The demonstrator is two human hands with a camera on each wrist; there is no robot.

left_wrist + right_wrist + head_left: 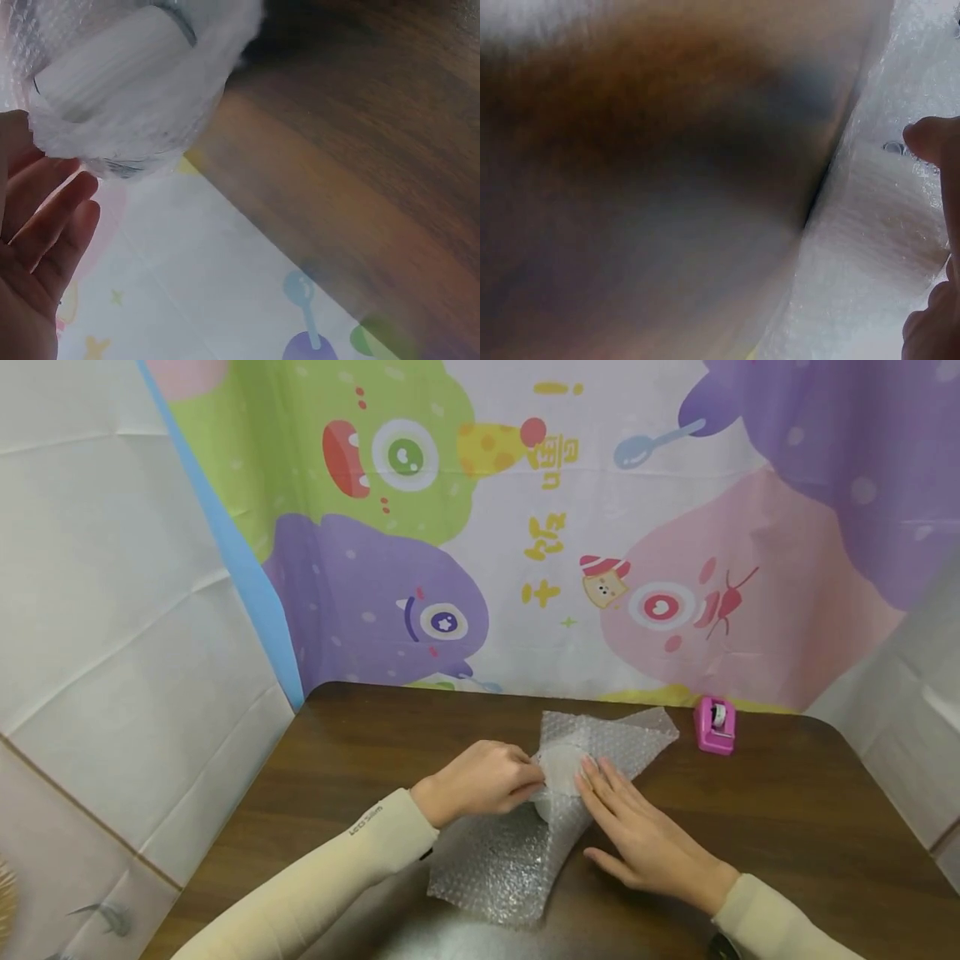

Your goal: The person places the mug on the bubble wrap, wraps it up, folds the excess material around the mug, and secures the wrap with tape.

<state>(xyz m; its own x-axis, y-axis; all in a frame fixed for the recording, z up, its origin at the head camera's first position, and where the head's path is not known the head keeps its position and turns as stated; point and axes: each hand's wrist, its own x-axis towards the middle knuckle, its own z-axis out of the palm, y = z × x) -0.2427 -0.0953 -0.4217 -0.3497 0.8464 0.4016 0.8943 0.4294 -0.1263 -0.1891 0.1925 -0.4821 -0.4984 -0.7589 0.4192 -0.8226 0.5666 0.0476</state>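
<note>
A sheet of bubble wrap (495, 868) lies crosswise on the table, folded around a white, round-ended object (562, 768). Through the plastic in the left wrist view, that object looks like a white cylinder (112, 64); its exact kind is unclear. My left hand (480, 781), fingers curled, pinches the wrap at the object's left side. On the right side, my right hand (648, 843) rests its extended fingertips on the wrapped object, thumb held apart. The right wrist view shows part of the wrap (870, 217) beside the fingers at its right edge.
A pink tape dispenser (716, 725) stands near the back right of the brown wooden table (330, 752). Behind the table's far edge hangs a cartoon-printed curtain (495, 510). Pale panels flank both sides.
</note>
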